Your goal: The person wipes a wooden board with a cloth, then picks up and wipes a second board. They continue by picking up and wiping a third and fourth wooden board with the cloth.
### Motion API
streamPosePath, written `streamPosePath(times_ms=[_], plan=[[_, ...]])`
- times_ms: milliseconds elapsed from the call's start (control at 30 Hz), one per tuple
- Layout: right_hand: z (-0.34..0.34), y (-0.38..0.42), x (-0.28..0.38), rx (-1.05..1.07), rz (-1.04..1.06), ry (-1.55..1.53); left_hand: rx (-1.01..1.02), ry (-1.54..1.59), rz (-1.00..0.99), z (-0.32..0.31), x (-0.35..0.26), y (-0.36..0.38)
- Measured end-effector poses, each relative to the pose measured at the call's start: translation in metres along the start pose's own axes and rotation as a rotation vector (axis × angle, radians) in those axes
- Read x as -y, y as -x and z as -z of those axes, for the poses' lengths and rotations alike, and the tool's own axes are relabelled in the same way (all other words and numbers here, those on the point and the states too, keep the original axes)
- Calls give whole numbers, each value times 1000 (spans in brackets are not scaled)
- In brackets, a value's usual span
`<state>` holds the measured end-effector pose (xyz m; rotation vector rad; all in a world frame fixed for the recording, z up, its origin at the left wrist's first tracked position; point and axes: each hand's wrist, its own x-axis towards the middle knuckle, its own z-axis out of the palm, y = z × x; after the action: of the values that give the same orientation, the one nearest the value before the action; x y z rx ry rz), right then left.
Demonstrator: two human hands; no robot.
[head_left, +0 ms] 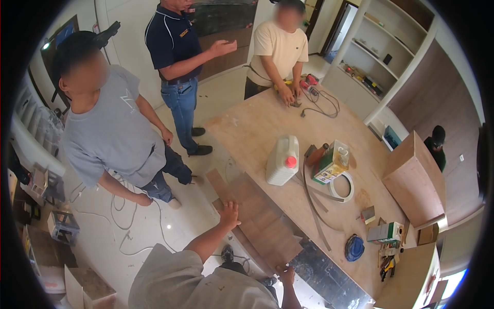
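Observation:
A brown wood-grain panel lies at the near edge of the worktable, over another narrow brown board. My left hand rests on the panel's left part with fingers stretched out. At the panel's near right corner, my right hand grips the edge; its fingers are partly hidden. A dark, scuffed sheet lies to the right of the panel. Beyond the panel stands a white jug with a red cap.
The worktable also holds a metal can, tape roll, curved strips, blue coil and wooden box. Across it a person's hands work near a red power tool. Two people stand left; cables cross the floor.

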<state>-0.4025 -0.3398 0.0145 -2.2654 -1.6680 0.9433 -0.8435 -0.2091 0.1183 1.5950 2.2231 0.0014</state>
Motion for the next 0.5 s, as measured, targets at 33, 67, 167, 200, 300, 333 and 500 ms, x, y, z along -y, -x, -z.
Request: streamPosePath(times_ms=[33,67,167,200,300,333,500], plan=[[0,0,0,-1,0,-4,-5,2,-3,0,1,0],[5,3,8,33,-72,-20,-9,4,-6,-1,1,0],[19,10,29,102,-214,-52,-5,-17,-4,0,0,0],[19,9,29,103,-212,-49,-1,-14,-6,0,0,1],[20,10,30,110,-212,-58,-2,-9,-10,0,1,1],[20,10,30,114,-213,-63,-9,-11,-10,0,1,1],[20,7,28,129,-214,-58,-36,15,-26,-2,3,1]])
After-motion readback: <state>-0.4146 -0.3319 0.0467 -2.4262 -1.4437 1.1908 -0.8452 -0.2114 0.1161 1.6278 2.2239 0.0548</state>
